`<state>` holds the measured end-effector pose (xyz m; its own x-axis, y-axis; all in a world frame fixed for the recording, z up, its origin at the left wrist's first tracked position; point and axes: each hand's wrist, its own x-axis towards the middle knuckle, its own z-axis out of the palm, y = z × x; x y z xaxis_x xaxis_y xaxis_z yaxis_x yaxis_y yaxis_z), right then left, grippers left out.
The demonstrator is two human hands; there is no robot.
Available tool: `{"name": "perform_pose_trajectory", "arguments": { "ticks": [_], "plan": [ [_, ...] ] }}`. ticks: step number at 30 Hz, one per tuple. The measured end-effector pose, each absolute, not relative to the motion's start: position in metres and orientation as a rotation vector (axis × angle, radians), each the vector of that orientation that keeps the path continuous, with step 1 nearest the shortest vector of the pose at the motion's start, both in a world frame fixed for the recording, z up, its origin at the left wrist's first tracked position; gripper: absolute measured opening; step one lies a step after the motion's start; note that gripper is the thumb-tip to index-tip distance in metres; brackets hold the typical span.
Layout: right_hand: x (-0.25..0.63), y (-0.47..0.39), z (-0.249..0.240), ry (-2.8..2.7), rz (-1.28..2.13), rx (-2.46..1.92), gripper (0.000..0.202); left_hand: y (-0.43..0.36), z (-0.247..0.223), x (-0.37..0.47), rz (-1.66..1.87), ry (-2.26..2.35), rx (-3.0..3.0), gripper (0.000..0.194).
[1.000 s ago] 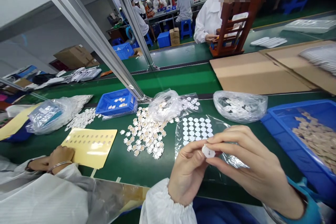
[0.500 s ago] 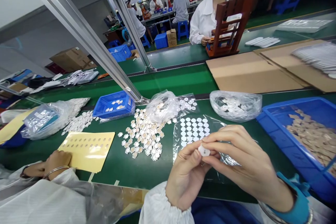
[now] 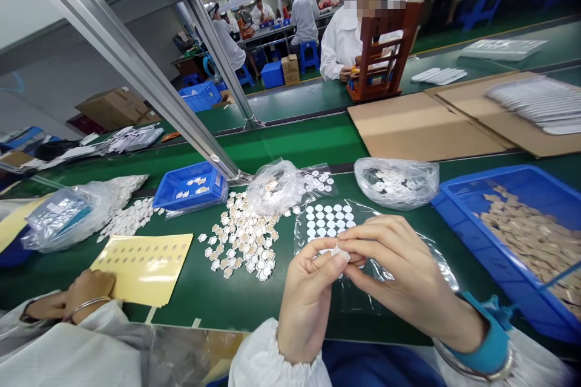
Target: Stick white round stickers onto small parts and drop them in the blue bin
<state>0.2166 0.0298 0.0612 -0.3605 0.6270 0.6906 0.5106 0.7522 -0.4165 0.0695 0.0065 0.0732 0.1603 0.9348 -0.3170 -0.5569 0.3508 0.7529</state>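
My left hand (image 3: 306, 296) and my right hand (image 3: 403, 281) meet above the green table, both pinching one small white round part (image 3: 339, 252) between thumbs and fingertips. Just beyond them lies a clear sheet of white round stickers (image 3: 327, 221). A loose heap of small white and tan parts (image 3: 242, 239) is spread to the left of my hands.
A big blue bin of tan parts (image 3: 521, 236) stands at right. Two clear bags of parts (image 3: 396, 181) (image 3: 272, 184) and a small blue tray (image 3: 188, 186) lie farther back. A co-worker's hand (image 3: 88, 290) rests on a yellow sheet (image 3: 145, 260) at left. Cardboard (image 3: 422, 127) lies beyond.
My hands, still holding the white part, have shifted slightly left and farther out over the sticker sheet. The view has drifted a little to the right.
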Motion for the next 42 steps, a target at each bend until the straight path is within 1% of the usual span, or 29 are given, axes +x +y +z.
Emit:
{"name": "perform_pose_trajectory", "arguments": {
  "ticks": [15,19,21,23,25,28,30,34,42],
  "plan": [
    [0.215,0.028,0.057,-2.067,0.158,-0.868,0.025,0.009,0.068,0.072,1.141,0.871,0.483,0.016],
    [0.215,0.028,0.051,-2.146,0.15,-0.924,0.026,0.008,0.058,0.075,1.117,0.856,0.476,0.027],
    [0.222,0.036,0.043,-2.168,0.131,-0.95,0.022,0.008,0.047,0.072,1.088,0.881,0.572,0.032],
    [0.236,0.052,0.034,-2.13,0.062,-1.041,0.018,0.01,0.033,0.061,1.068,1.11,0.853,0.03],
    [0.255,0.072,0.025,-2.035,-0.046,-1.24,0.022,0.015,0.018,0.041,1.054,1.549,1.24,0.023],
    [0.279,0.096,0.015,-1.932,-0.143,-1.537,0.035,0.027,-0.004,0.0,1.105,1.939,1.367,0.016],
    [0.284,0.102,0.013,-1.902,-0.121,-1.602,0.041,0.034,-0.015,-0.023,1.095,2.102,1.412,0.013],
    [0.265,0.092,0.015,-1.903,0.006,-1.486,0.038,0.046,-0.029,-0.042,1.017,2.242,1.518,0.005],
    [0.238,0.077,0.012,-1.927,0.216,-1.417,0.036,0.053,-0.032,-0.032,0.955,2.194,1.564,0.008]
  ]
}}
